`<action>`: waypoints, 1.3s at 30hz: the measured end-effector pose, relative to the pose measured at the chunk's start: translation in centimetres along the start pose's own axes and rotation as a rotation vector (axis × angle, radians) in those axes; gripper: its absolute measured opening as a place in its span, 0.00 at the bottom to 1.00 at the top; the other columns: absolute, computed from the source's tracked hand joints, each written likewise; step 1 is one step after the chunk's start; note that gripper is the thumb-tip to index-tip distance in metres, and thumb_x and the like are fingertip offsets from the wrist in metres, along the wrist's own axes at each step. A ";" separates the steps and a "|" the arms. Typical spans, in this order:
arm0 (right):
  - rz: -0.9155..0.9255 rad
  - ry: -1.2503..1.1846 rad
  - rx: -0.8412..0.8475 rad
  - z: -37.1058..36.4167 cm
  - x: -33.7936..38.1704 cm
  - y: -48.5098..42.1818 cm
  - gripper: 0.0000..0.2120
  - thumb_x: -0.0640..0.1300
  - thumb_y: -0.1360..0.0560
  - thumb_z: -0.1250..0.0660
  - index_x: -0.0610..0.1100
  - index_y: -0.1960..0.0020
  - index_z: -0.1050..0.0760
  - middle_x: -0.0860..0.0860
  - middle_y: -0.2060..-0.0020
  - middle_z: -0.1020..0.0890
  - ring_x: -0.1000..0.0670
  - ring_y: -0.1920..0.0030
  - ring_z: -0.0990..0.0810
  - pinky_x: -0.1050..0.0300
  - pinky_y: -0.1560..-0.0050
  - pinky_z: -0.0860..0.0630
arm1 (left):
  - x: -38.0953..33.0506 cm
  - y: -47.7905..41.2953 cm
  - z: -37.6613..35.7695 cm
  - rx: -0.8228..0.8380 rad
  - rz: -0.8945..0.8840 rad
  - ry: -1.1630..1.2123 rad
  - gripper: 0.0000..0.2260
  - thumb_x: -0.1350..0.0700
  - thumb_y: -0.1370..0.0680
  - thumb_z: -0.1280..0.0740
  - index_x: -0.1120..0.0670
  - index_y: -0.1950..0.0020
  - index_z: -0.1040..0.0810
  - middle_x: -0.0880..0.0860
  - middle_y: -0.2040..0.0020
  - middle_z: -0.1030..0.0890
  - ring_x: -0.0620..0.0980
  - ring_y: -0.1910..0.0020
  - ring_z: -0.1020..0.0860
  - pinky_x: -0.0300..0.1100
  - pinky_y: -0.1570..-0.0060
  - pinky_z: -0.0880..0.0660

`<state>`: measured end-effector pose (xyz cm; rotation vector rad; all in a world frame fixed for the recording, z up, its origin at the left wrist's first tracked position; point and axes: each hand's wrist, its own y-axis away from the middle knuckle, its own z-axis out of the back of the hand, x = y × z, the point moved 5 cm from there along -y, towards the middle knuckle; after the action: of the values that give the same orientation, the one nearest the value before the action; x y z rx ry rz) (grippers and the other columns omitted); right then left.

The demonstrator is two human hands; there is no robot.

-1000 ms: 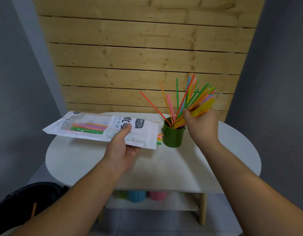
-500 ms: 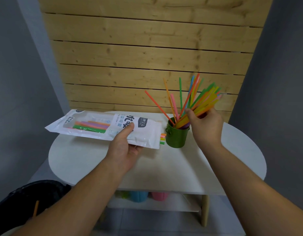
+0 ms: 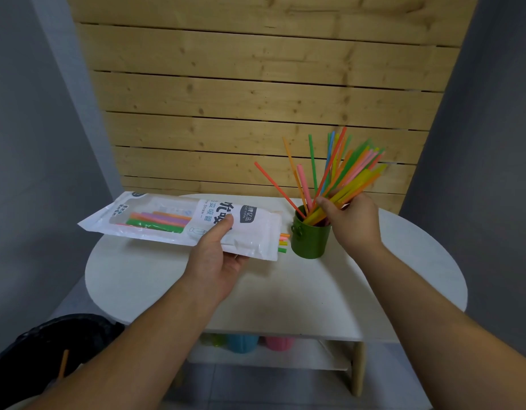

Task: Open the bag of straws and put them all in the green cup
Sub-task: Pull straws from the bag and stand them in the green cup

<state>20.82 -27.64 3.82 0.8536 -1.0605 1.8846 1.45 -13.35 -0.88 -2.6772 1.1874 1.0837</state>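
1. Left hand, centre frame: grip closed on the bag of straws, thumb on top, bag held flat above the table; straw ends poke from its open right end.
2. Right hand, right of centre: grip closed round a bundle of straws, lower ends already inside the green cup.
3. Step in hand, as I judge: seating this bundle; next move calls for letting go, then drawing the remaining straws from the bag.
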 end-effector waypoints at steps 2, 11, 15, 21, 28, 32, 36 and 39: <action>-0.020 -0.044 0.024 -0.2 -0.1 0.0 0.06 0.49 0.27 0.25 0.49 0.56 0.20 0.54 0.62 0.17 0.56 0.61 0.19 0.50 0.54 0.18 | 0.0 0.0 0.0 0.004 0.000 -0.004 0.15 0.63 0.22 0.30 0.51 0.37 0.22 0.54 0.48 0.12 0.53 0.52 0.13 0.52 0.57 0.15; 0.012 -0.106 -0.006 -0.4 0.3 0.9 0.19 0.58 0.32 0.24 0.48 0.49 0.23 0.52 0.56 0.16 0.51 0.54 0.17 0.49 0.50 0.18 | 0.1 0.4 -0.5 0.005 0.003 0.007 0.11 0.63 0.22 0.30 0.50 0.43 0.22 0.54 0.48 0.12 0.54 0.49 0.14 0.56 0.52 0.17; 0.068 -0.045 -0.047 -0.5 0.5 1.0 0.18 0.62 0.29 0.31 0.47 0.58 0.22 0.47 0.60 0.18 0.47 0.59 0.19 0.44 0.55 0.19 | -0.1 0.6 -0.4 0.008 -0.009 0.007 0.11 0.63 0.22 0.30 0.49 0.42 0.22 0.53 0.49 0.12 0.53 0.49 0.13 0.55 0.50 0.17; 0.007 -0.097 -0.055 0.2 0.1 0.7 0.14 0.55 0.26 0.29 0.44 0.57 0.20 0.46 0.60 0.17 0.49 0.60 0.20 0.50 0.57 0.21 | -0.2 0.7 -0.6 0.012 -0.011 0.006 0.11 0.63 0.22 0.30 0.49 0.44 0.22 0.53 0.51 0.12 0.53 0.50 0.13 0.55 0.50 0.17; 0.008 -0.164 -0.087 0.8 -0.3 0.0 0.06 0.44 0.26 0.27 0.46 0.55 0.23 0.52 0.64 0.21 0.53 0.62 0.20 0.55 0.59 0.22 | -0.1 0.6 -0.6 0.017 -0.007 -0.016 0.10 0.63 0.21 0.31 0.50 0.44 0.21 0.52 0.54 0.11 0.52 0.54 0.13 0.53 0.54 0.16; 0.000 -0.130 -0.096 0.9 -1.0 -0.3 0.05 0.44 0.25 0.28 0.45 0.54 0.23 0.52 0.64 0.22 0.52 0.61 0.22 0.52 0.57 0.21 | -0.1 0.5 -0.4 0.013 -0.010 -0.025 0.10 0.63 0.21 0.30 0.50 0.43 0.21 0.53 0.52 0.12 0.52 0.54 0.13 0.54 0.53 0.16; -0.038 -0.127 -0.069 0.9 -1.4 -0.1 0.04 0.46 0.25 0.28 0.47 0.53 0.22 0.50 0.61 0.19 0.50 0.59 0.20 0.49 0.54 0.19 | -0.1 0.5 -0.4 0.016 -0.012 -0.025 0.11 0.63 0.22 0.30 0.50 0.43 0.21 0.53 0.50 0.12 0.52 0.53 0.13 0.54 0.53 0.16; -0.053 -0.108 -0.020 1.2 -1.1 0.6 0.12 0.48 0.28 0.25 0.47 0.48 0.24 0.51 0.59 0.20 0.55 0.59 0.22 0.59 0.60 0.24 | -0.2 0.5 -0.4 0.015 -0.014 -0.028 0.11 0.62 0.22 0.30 0.50 0.42 0.21 0.53 0.49 0.12 0.52 0.52 0.13 0.53 0.53 0.16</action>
<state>20.99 -29.25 3.24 0.9716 -1.1091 1.7976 1.26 -13.68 -0.35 -2.6462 1.1656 1.1016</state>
